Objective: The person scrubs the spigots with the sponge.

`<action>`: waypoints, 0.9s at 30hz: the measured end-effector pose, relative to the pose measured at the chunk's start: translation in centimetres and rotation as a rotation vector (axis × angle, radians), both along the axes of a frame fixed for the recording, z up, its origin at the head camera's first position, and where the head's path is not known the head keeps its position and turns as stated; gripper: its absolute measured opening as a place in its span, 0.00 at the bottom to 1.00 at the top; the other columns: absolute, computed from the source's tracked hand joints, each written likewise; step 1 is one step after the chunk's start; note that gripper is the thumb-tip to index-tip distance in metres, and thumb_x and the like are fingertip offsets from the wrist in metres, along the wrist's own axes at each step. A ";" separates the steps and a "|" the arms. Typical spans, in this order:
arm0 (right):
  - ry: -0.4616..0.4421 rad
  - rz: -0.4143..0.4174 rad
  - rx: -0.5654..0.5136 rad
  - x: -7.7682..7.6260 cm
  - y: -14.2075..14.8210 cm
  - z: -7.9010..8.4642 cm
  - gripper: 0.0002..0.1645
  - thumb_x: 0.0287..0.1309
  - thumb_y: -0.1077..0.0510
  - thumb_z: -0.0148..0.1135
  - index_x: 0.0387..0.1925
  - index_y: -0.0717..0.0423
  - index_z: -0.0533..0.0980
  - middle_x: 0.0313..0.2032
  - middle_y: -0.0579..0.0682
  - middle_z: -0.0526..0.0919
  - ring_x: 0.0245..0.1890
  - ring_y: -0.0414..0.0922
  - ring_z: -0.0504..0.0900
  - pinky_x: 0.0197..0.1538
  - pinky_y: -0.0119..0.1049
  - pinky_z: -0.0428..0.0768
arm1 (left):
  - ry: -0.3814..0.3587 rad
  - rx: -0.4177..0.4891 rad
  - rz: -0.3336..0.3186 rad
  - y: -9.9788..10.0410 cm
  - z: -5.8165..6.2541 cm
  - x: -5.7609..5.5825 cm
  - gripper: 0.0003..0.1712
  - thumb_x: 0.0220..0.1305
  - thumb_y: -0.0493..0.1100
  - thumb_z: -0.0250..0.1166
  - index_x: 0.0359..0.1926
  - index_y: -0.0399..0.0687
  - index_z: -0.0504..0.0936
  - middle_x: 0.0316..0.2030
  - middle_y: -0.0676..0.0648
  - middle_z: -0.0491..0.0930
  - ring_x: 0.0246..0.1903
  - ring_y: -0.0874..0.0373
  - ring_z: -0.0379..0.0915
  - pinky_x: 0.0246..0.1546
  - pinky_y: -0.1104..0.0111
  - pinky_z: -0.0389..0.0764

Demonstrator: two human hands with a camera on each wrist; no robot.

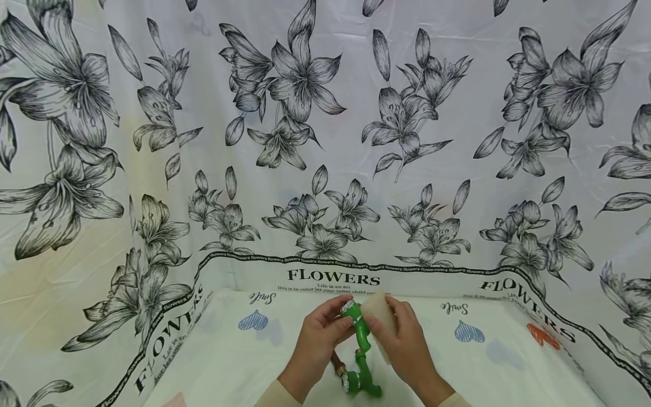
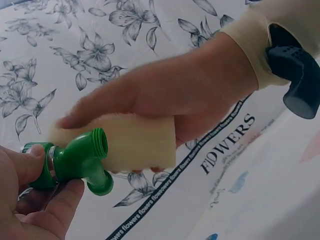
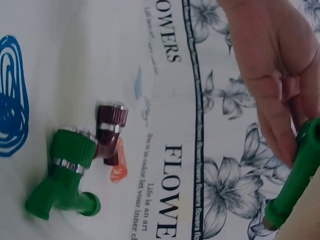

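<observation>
My left hand [image 1: 320,329] grips a green plastic water tap [image 1: 361,333] by its ribbed, silver-trimmed knob, thumb and fingers round it. The threaded open end shows in the left wrist view. My right hand [image 1: 407,345] holds a cream sponge block [image 2: 142,142], thumb on one face and fingers on the other. The sponge lies right against the tap's body and overlaps it in the left wrist view. Below the hands, a second green tap [image 3: 60,187] and a maroon tap [image 3: 111,127] lie close together on the white cloth.
A white cloth [image 1: 218,350] with printed hearts covers the table. Behind and at both sides hangs a curtain [image 1: 351,141] with black lily drawings and a lettered border. A dark wrist strap [image 2: 295,65] is on the right sleeve.
</observation>
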State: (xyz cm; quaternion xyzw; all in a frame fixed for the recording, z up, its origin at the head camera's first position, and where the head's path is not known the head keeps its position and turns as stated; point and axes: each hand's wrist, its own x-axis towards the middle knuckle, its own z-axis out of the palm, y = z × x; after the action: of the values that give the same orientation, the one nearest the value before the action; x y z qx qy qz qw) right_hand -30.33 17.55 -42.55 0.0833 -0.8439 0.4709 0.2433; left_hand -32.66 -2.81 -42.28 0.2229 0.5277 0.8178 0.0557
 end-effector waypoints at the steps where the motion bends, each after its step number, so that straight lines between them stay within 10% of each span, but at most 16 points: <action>1: -0.004 0.012 -0.004 0.2 -0.2 0.1 0.41 0.73 0.39 0.70 0.73 0.61 0.74 0.54 0.50 0.78 0.46 0.45 0.79 0.47 0.44 0.85 | 0.003 -0.007 0.004 0.1 -0.1 -0.1 0.26 0.76 0.29 0.68 0.71 0.33 0.77 0.62 0.34 0.81 0.60 0.47 0.82 0.62 0.55 0.82; 11: 0.084 0.168 0.037 2.0 -2.1 0.5 0.38 0.67 0.43 0.78 0.71 0.55 0.77 0.54 0.41 0.78 0.47 0.44 0.77 0.41 0.39 0.83 | -0.006 -0.115 0.145 0.1 -0.9 -0.9 0.25 0.76 0.32 0.68 0.70 0.37 0.80 0.53 0.41 0.83 0.50 0.51 0.84 0.52 0.61 0.88; 27: 0.076 0.015 0.030 -0.3 0.7 -0.3 0.38 0.70 0.43 0.75 0.69 0.62 0.78 0.52 0.48 0.78 0.47 0.44 0.79 0.47 0.48 0.86 | -0.008 -0.033 -0.015 -0.1 -0.1 0.0 0.29 0.74 0.30 0.70 0.72 0.31 0.75 0.58 0.34 0.80 0.59 0.47 0.83 0.62 0.53 0.82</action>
State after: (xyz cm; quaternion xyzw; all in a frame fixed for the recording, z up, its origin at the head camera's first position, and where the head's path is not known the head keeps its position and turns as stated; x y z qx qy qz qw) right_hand -30.64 18.26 -42.82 0.1110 -0.8404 0.4563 0.2706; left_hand -32.64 -2.91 -42.41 0.2227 0.5394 0.8093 0.0675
